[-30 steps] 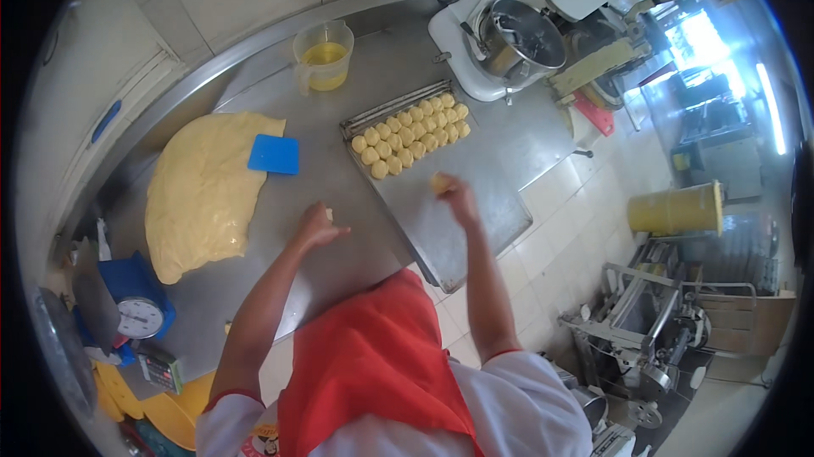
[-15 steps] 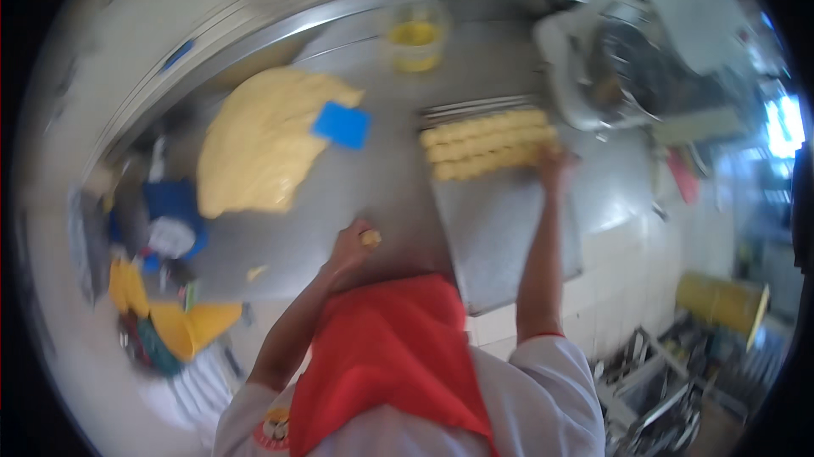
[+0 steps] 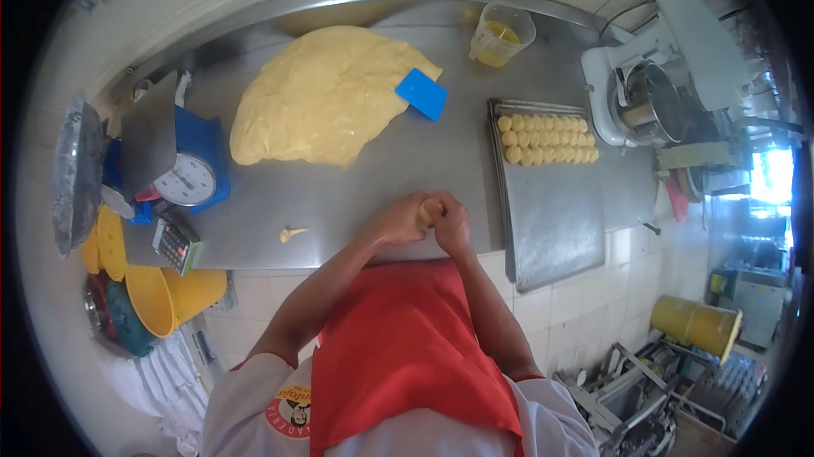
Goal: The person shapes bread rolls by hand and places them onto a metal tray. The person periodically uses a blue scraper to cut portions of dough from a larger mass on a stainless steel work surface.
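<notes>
My left hand [image 3: 407, 221] and my right hand [image 3: 449, 221] meet near the counter's front edge, both with fingers curled around a small lump of pale dough [image 3: 429, 213]. A stray scrap of dough [image 3: 290, 234] lies on the steel counter to their left. Behind them spreads a large mound of yellow dough [image 3: 314, 101], a blue plastic scraper [image 3: 421, 94] resting at its right side. To the right, a metal tray [image 3: 555, 236] holds several rows of small dough balls [image 3: 547, 139] on its far part; its near part is bare.
At the left stand a blue dial scale [image 3: 195, 177], a calculator [image 3: 174, 245] and yellow buckets [image 3: 170, 296]. A measuring jug [image 3: 500, 37] with yellow liquid stands at the back. A white stand mixer [image 3: 610, 101] is at the right, machinery [image 3: 627, 398] below.
My right hand moved from over the tray to meet my left hand. My view has turned, so the counter now runs more level across the picture.
</notes>
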Demonstrator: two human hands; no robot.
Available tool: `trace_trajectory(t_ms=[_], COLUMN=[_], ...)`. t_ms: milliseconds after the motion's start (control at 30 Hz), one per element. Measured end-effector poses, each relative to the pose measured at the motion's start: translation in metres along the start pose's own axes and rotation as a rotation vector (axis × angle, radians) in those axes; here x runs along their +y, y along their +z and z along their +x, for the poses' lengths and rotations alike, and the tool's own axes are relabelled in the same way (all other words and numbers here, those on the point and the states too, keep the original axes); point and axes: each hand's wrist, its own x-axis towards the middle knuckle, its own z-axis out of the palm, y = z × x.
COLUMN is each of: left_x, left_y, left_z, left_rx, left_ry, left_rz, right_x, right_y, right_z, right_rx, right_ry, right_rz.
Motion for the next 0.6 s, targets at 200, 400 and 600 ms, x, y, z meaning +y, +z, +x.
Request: trace_trajectory(t_ms=[200,400,600], left_x=[0.027,0.038,-0.012], left_y=[0.004,0.013,-0.011], left_z=[0.002,0.000,0.022], left_rx=[-0.094,-0.125,-0.137], left_ry=[0.035,0.004,-0.327], left_rz=[0.332,0.409,0.404], right_x=[-0.037,-0.044,-0.035], right_y=[0.012,-0.005,-0.024], right_z=[-0.028,-0.036,-0.064], right_rx=[0.395,0.426,-0.639], right_ry=[-0.104,0.030,0.002], right_rz=[-0.328,-0.505,-0.055])
